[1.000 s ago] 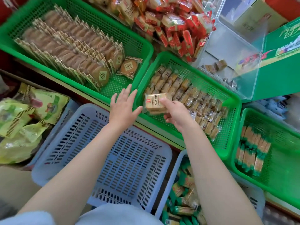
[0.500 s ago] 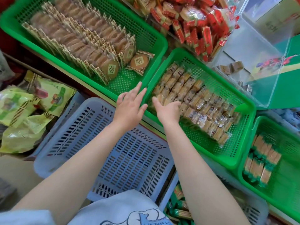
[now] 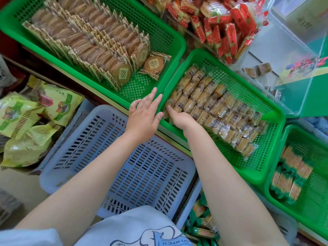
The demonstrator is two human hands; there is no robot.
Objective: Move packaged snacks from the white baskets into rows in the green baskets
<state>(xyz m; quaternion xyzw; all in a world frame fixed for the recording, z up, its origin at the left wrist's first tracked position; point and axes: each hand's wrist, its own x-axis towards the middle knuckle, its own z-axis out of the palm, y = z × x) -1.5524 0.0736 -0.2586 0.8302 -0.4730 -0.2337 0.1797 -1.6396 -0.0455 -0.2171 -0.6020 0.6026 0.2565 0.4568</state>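
Reaching past the empty white basket (image 3: 117, 162), I see my left hand (image 3: 143, 116) spread open on the green basket (image 3: 262, 167) rim, my nearer right hand (image 3: 179, 118) pressing flat, gripping nothing, on snack packets (image 3: 213, 107) whose rows run away rightward.

Yellow-green bags (image 3: 26, 121) lie beside a clear plastic bin (image 3: 291, 55).

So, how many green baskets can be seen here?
3: one at upper left with round cakes, one in the middle under the right hand, one at the right edge, partly cut off.
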